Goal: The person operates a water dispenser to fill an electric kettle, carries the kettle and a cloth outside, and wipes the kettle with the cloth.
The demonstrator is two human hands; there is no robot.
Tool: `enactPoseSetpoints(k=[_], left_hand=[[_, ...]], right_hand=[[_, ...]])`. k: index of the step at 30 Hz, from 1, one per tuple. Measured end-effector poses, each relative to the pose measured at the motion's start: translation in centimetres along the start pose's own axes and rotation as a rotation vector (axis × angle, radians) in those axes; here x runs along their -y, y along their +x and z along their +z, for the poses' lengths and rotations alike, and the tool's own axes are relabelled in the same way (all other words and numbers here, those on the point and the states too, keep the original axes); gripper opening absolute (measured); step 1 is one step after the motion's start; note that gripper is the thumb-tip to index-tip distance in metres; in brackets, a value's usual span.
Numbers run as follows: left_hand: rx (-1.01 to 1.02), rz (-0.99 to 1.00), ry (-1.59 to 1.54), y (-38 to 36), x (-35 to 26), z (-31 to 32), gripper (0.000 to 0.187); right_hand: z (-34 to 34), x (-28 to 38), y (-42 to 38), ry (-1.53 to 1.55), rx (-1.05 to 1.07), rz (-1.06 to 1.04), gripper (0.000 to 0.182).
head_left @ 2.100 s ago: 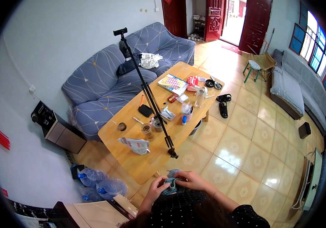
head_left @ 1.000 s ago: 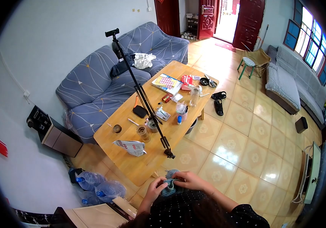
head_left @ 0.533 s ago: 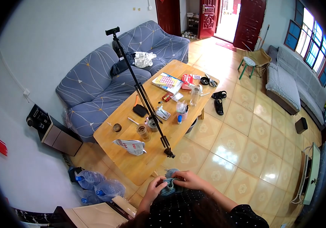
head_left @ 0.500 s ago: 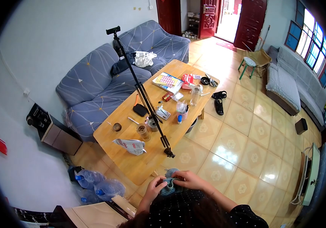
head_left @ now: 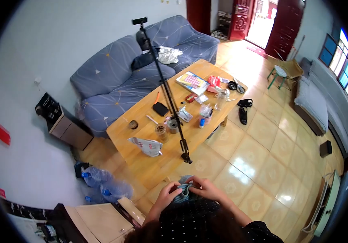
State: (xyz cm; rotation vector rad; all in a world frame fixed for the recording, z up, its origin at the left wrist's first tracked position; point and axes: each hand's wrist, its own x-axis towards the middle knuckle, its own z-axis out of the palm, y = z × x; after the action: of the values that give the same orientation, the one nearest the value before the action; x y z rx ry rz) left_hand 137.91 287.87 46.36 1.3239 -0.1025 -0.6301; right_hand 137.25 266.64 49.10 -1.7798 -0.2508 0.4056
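Observation:
In front of my body I hold a striped blue-green piece of fabric (head_left: 181, 196), gathered into folds with an opening on top. Its exact kind is too small to tell. My left hand (head_left: 168, 195) pinches the fabric's left edge. From the right, my right hand (head_left: 204, 189) has its fingers closed on the other edge. A greyish-blue part of the bundle shows just beyond the fingers. Both hands are off the near end of the wooden table (head_left: 141, 168).
A black tripod (head_left: 170, 95) stands across the table. Near it are a white packet (head_left: 146, 146), a glass jar (head_left: 161, 132), a black pouch (head_left: 160, 108) and a cup (head_left: 207, 118). Large plastic bottles (head_left: 115, 190) lie at lower left; black sandals (head_left: 243, 115) are on the tiles.
My view has tilted and turned, so the room sits shifted to the right in the picture. Both hands keep hold of the striped fabric, with small finger shifts.

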Motion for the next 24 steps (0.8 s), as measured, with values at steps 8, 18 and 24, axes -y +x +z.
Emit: enactPoseSetpoints(k=[8, 18, 24], left_hand=[[-0.194, 0.119, 0.067, -0.8, 1.1, 0.0, 0.014], [-0.67, 0.389, -0.174, -3.0, 5.0, 0.1, 0.016], [-0.956, 0.348, 0.138, -6.2, 7.2, 0.2, 0.011]], right_hand=[[-0.2, -1.7, 0.9, -0.052, 0.109, -0.036, 0.024], [-1.2, -2.4, 3.7, -0.148, 0.328, -0.066, 0.012], [-1.2, -4.9, 6.9, -0.126, 0.443, -0.058, 0.009]])
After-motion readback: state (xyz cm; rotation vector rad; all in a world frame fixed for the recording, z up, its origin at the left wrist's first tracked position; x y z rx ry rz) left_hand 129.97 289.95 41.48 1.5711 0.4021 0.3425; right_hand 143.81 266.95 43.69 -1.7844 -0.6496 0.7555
